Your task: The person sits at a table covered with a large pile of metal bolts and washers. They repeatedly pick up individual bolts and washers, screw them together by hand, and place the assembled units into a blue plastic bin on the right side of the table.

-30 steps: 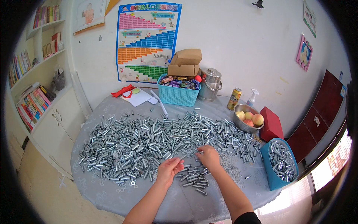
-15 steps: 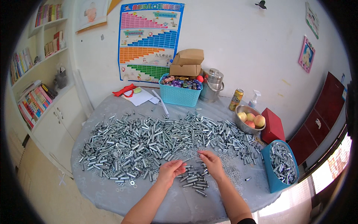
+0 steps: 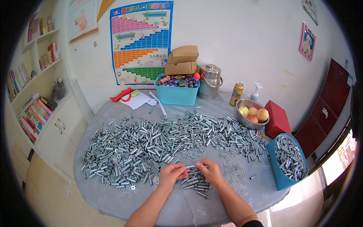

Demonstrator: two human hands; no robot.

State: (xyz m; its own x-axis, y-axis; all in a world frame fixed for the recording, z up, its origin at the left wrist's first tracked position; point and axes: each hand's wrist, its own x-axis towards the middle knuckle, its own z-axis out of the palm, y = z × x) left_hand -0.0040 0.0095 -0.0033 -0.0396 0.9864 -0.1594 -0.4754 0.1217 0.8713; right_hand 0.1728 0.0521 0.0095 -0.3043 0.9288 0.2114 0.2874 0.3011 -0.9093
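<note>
Over the near middle of the table, my left hand pinches a short silver metal sleeve that points toward my right hand. My right hand is closed at the fingertips by the sleeve's other end; what it grips there is too small to make out. Just under both hands lies a small heap of bolts with darker ends. Beyond them spreads a wide pile of silver sleeves and rods, mixed with flat washers. Thin rings are scattered right of my right hand.
A blue bin full of metal pieces stands at the right edge. Behind are a red box, a steel bowl of fruit, a can, a spray bottle, a steel pot and a turquoise basket.
My right hand has come down and left, its fingertips now meeting the sleeve by my left hand. The whole view has shifted slightly.
</note>
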